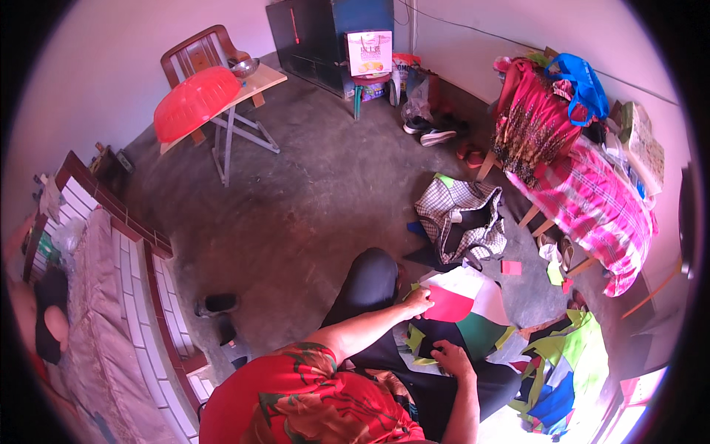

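The left hand (pixel 419 302), right of centre in the lower half of the frame, is closed on the left edge of a multicoloured cloth (pixel 484 303), its thumb and fingers pinching a red section. The cloth lies over the person's lap, with red, white and green areas visible. The right hand (pixel 453 358), just below the cloth's green area, has its fingers curled; whether it grips anything cannot be told.

Dark trousers (pixel 362 288) cover the person's bent legs. At the lower right of the frame, beside the lap, lies a heap of fabric pieces (pixel 562 392), chiefly lime green and blue. Above the cloth, a checked bag (pixel 436 211) sits on the floor (pixel 296 200), its mouth gaping; a small red piece (pixel 511 267) lies near it.

At the upper left, a folding table (pixel 270 76) carries a red basin (pixel 196 100), tilted, and a metal bowl (pixel 245 68). A wooden chair (pixel 194 55) stands behind. At the upper right, a pink checked cover (pixel 584 200) drapes wooden-legged furniture, with a blue bag (pixel 584 81) above it. Shoes (pixel 436 137) rest on the floor at upper centre-right.
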`<action>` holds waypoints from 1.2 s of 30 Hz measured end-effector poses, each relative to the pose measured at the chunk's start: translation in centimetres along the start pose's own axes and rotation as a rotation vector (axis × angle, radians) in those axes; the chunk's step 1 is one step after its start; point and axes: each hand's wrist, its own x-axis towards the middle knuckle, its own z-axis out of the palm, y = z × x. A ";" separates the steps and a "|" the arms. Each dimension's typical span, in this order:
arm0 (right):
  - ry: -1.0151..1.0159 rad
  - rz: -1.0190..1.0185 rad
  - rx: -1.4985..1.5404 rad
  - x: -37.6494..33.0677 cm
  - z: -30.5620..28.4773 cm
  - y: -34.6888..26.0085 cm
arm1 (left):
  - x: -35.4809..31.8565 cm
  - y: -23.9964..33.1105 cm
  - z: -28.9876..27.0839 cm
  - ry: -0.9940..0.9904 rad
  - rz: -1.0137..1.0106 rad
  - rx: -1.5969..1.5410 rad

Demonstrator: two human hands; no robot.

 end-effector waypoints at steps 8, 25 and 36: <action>-0.018 0.028 0.029 0.3 0.3 1.0 | -0.2 -0.3 0.1 0.120 0.168 0.275; -0.050 0.070 -0.009 0.2 0.0 0.7 | -1.3 0.5 0.3 0.261 0.150 0.432; -0.055 0.042 -0.049 0.5 0.2 1.1 | -2.5 1.3 0.0 0.372 0.330 0.696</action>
